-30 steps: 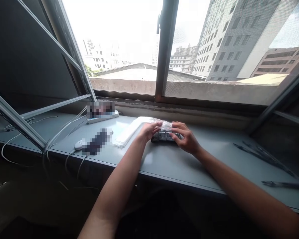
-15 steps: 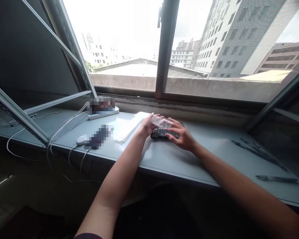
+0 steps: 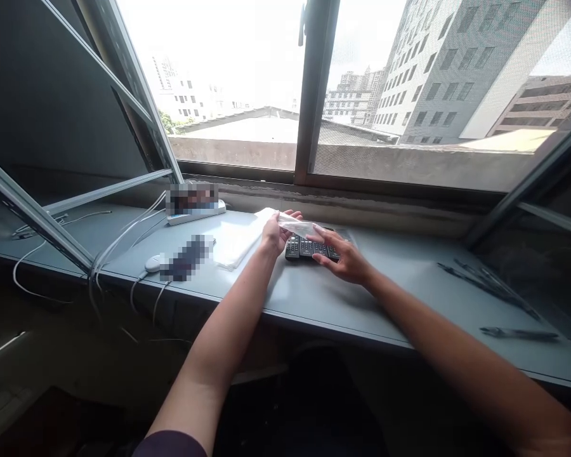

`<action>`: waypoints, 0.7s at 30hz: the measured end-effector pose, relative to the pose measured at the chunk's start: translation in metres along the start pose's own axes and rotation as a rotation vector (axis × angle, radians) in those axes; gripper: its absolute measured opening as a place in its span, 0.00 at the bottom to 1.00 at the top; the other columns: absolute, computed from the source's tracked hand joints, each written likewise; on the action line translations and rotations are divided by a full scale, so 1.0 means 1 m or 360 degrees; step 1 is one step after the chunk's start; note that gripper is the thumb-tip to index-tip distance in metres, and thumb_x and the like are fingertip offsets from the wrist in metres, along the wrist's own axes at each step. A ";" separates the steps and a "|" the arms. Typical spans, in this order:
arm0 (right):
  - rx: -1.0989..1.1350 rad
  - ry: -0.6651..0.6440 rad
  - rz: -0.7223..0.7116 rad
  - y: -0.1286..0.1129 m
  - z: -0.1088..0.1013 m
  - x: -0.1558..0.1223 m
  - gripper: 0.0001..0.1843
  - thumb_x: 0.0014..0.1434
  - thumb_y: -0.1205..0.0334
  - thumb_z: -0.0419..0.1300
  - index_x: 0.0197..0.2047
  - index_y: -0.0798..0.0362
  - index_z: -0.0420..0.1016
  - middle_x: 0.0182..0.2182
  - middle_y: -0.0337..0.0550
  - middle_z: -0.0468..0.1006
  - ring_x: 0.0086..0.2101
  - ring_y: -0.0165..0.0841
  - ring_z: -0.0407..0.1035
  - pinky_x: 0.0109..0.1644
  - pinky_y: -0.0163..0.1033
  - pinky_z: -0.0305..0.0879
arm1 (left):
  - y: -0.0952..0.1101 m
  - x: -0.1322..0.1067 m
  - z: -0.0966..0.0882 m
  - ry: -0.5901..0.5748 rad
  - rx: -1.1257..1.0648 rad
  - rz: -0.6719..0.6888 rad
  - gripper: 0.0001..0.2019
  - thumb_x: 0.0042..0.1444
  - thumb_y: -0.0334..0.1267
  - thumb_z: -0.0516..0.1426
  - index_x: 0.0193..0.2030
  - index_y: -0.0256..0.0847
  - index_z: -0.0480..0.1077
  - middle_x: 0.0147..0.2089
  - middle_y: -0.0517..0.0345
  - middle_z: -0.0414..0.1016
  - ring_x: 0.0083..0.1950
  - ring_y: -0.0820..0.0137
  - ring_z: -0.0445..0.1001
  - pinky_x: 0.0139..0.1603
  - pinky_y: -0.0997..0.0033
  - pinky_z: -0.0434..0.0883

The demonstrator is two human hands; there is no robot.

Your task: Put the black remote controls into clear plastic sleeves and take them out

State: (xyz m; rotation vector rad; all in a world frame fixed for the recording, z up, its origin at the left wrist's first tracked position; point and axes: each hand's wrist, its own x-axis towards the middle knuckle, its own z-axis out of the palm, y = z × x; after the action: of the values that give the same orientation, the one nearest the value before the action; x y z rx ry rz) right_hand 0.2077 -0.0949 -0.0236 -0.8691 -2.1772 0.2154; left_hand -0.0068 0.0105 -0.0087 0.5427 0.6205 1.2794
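My left hand [image 3: 276, 235] grips one end of a translucent plastic sleeve [image 3: 299, 227], thumb on top and fingers beneath. I cannot make out whether the sleeve holds anything. At its other end, my right hand [image 3: 345, 256] touches it with its fingertips, the thumb spread apart below. Under the sleeve and both hands, several black remote controls [image 3: 307, 248] lie side by side on the desk, partly hidden by the hands. Just left of my left hand lies a stack of white plastic sleeves [image 3: 238, 244], bright in the window light.
The grey desk [image 3: 385, 304] runs below a window. To the left are a white power strip [image 3: 197, 212], a white round charger [image 3: 153, 263], cables and blurred-out items. Dark pens [image 3: 518, 334] lie at the right. Metal frames [image 3: 147, 95] slant up on both sides.
The sleeve and my left hand have shifted slightly left, and more of the remotes shows. The right hand stays at the sleeve's far end. The view has moved a little.
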 end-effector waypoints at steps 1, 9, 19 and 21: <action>0.0002 0.0005 -0.0002 0.000 0.000 0.000 0.32 0.74 0.53 0.64 0.78 0.40 0.68 0.75 0.44 0.69 0.74 0.53 0.61 0.77 0.64 0.62 | 0.001 0.000 0.000 0.0026 -0.0030 0.0012 0.21 0.78 0.43 0.47 0.63 0.31 0.74 0.54 0.35 0.85 0.53 0.59 0.87 0.50 0.65 0.82; 0.0049 -0.0037 -0.0047 0.000 0.005 0.000 0.36 0.73 0.53 0.64 0.80 0.37 0.63 0.75 0.44 0.69 0.74 0.53 0.62 0.77 0.64 0.62 | 0.002 0.002 -0.001 0.0002 -0.0135 0.0015 0.17 0.77 0.39 0.49 0.60 0.34 0.74 0.45 0.43 0.86 0.42 0.62 0.87 0.45 0.65 0.81; 0.0068 -0.0028 -0.0046 -0.002 0.000 -0.001 0.31 0.74 0.51 0.64 0.77 0.38 0.70 0.76 0.41 0.68 0.75 0.52 0.59 0.79 0.62 0.60 | 0.009 0.005 -0.003 0.0235 -0.0425 0.0121 0.24 0.79 0.44 0.43 0.62 0.33 0.74 0.47 0.41 0.85 0.46 0.61 0.86 0.48 0.64 0.82; 0.0076 -0.0033 -0.0057 -0.002 0.001 -0.001 0.31 0.74 0.51 0.64 0.77 0.39 0.69 0.75 0.42 0.68 0.76 0.51 0.59 0.79 0.62 0.60 | 0.010 0.004 -0.003 0.0230 -0.0444 0.0140 0.24 0.80 0.44 0.42 0.63 0.34 0.73 0.48 0.41 0.85 0.48 0.61 0.87 0.50 0.64 0.83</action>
State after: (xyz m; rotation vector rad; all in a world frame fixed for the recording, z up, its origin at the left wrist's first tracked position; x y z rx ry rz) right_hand 0.2064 -0.0968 -0.0238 -0.8037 -2.1961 0.2587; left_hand -0.0153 0.0162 -0.0048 0.2507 0.5301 1.4692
